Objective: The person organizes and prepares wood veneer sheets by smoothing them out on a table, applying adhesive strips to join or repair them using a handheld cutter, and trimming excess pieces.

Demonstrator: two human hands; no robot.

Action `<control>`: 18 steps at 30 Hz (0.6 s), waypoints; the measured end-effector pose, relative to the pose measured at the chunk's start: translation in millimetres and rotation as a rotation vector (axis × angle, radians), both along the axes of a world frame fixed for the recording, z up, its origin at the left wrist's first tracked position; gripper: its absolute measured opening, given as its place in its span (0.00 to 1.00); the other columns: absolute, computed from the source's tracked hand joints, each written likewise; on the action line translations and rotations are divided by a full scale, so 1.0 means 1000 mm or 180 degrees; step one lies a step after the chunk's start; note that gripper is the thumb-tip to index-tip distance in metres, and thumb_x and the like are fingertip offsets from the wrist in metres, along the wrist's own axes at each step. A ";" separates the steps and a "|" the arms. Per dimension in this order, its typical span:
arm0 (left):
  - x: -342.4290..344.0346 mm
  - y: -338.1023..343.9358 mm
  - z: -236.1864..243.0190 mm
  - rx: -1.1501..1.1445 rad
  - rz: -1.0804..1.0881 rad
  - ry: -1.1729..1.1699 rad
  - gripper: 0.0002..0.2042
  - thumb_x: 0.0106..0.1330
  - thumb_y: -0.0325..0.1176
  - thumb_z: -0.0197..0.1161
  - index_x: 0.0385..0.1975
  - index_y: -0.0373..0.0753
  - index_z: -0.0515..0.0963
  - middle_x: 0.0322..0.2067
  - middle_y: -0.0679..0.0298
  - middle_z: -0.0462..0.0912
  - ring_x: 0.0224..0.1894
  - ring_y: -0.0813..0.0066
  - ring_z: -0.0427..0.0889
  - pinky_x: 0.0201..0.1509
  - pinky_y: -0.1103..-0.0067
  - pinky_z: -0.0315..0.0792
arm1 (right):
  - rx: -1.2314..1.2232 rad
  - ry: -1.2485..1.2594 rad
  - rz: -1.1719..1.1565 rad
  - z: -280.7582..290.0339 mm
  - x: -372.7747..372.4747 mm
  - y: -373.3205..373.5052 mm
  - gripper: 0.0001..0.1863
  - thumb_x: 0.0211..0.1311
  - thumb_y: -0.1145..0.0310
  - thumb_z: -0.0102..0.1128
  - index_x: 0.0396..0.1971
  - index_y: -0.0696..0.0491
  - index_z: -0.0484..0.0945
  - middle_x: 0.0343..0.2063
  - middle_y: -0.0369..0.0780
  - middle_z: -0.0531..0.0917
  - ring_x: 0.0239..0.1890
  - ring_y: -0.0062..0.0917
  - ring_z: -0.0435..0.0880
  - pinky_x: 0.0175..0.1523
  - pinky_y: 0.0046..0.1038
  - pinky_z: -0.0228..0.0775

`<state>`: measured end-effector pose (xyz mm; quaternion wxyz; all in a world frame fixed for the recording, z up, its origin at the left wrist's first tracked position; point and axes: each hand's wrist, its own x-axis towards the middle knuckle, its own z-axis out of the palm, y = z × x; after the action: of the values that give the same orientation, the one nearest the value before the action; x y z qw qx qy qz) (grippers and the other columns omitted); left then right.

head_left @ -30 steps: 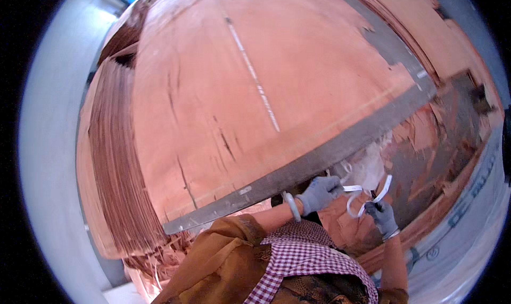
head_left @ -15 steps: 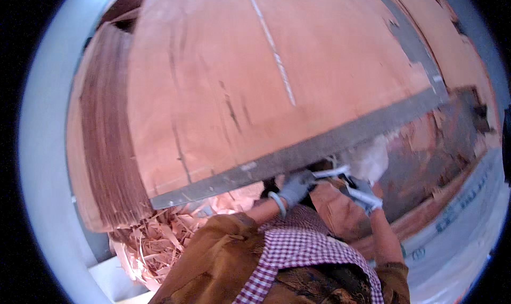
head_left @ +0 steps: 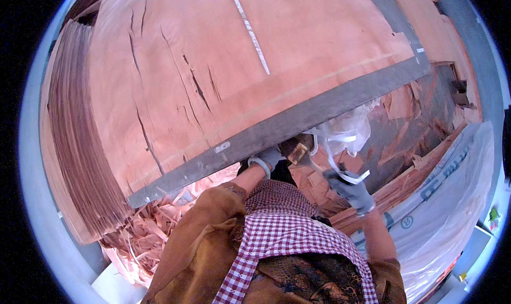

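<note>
My left hand (head_left: 270,158), in a grey glove, reaches beneath the near edge of a grey board (head_left: 330,102); its fingers are mostly hidden beside a brown block-like object (head_left: 296,150) with a pale handle-like part. My right hand (head_left: 351,192), also gloved, is closed at the lower end of looping white tape strips (head_left: 340,138), just right of and below that object. A translucent plastic bag (head_left: 357,124) bunches behind the strips. A large pinkish veneer sheet (head_left: 223,91) with cracks and one taped seam lies on the board.
A thick veneer stack (head_left: 69,123) stands at the left, with torn scraps (head_left: 143,240) below it. To the right are more sheets (head_left: 442,38), a scrap-strewn dark surface (head_left: 404,134) and a plastic-wrapped bundle (head_left: 436,208). A checked apron (head_left: 287,229) covers the body.
The view has shifted. My left hand has gone further beneath the board's edge, and the brown object has appeared between the hands. The strips now hang from higher, beside the bag.
</note>
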<state>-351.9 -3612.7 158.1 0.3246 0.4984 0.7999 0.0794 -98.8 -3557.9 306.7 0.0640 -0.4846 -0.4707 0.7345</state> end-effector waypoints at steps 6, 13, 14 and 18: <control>-0.004 0.003 -0.002 0.0055 -0.0173 0.0027 0.20 0.68 0.45 0.43 0.48 0.38 0.73 0.47 0.47 0.75 0.51 0.50 0.73 0.56 0.61 0.63 | 0.2708 -0.1613 0.2260 -0.069 -0.049 0.026 0.14 0.54 0.64 0.57 0.40 0.52 0.78 0.35 0.46 0.82 0.36 0.42 0.80 0.40 0.38 0.71; -0.039 -0.071 -0.015 0.0087 0.0182 -0.0242 0.20 0.68 0.43 0.42 0.51 0.37 0.71 0.52 0.49 0.73 0.55 0.54 0.70 0.60 0.63 0.60 | 0.2583 -0.2139 0.2656 -0.071 -0.047 0.047 0.21 0.57 0.54 0.52 0.47 0.49 0.76 0.38 0.48 0.82 0.40 0.44 0.81 0.46 0.42 0.71; -0.051 -0.100 -0.022 0.0138 0.0441 -0.0270 0.20 0.68 0.43 0.42 0.53 0.37 0.70 0.55 0.50 0.71 0.57 0.57 0.68 0.61 0.65 0.58 | 0.2515 -0.2024 0.2626 -0.074 -0.043 0.052 0.21 0.57 0.53 0.52 0.47 0.49 0.76 0.37 0.47 0.82 0.40 0.43 0.81 0.46 0.41 0.71; -0.160 -0.327 -0.033 -0.0789 -0.0052 0.1286 0.12 0.57 0.36 0.53 0.36 0.42 0.80 0.35 0.59 0.82 0.38 0.61 0.81 0.42 0.65 0.74 | 0.2279 -0.2175 0.2989 -0.076 -0.048 0.058 0.16 0.59 0.60 0.55 0.45 0.49 0.78 0.37 0.45 0.83 0.37 0.42 0.81 0.42 0.37 0.72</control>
<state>-512.3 -3940.2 125.4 0.2173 0.4669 0.8483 -0.1233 -147.3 -3500.2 231.1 -0.2573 -0.3827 -0.8389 0.2892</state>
